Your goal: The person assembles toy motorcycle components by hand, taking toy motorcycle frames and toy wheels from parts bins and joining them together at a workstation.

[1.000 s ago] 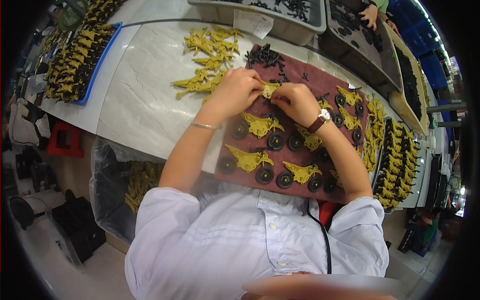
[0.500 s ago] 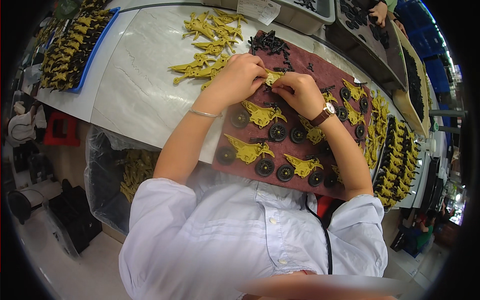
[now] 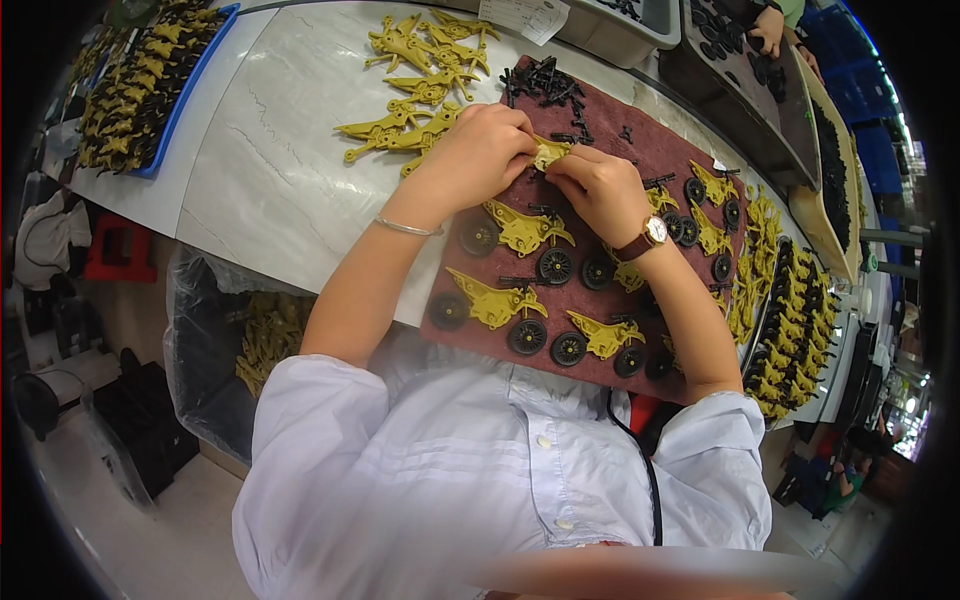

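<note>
My left hand (image 3: 482,152) and my right hand (image 3: 606,192) meet over a dark red mat (image 3: 662,138). Both are closed, fingertips pinching a yellow toy motorcycle body (image 3: 548,153) between them. Fingers cover most of that piece. Nearer to me on the mat lie several yellow motorcycle bodies (image 3: 523,232) with black handlebars and black wheels (image 3: 555,265) beside them; my right forearm hides some. Just beyond my hands is a pile of small black handlebar parts (image 3: 545,82). A heap of plain yellow bodies (image 3: 430,85) rests on the table past my left hand.
A blue tray (image 3: 190,95) of yellow-and-black pieces stands far left. Grey bins (image 3: 740,110) of black parts line the far right, where another person's hand (image 3: 768,30) reaches in. More assembled pieces (image 3: 795,330) sit right of the mat. A plastic-lined bin (image 3: 205,350) is below the table's left edge.
Both hands stay on the yellow body with only slight finger shifts. The whole view has moved a little; nothing has visibly been put down or picked up.
</note>
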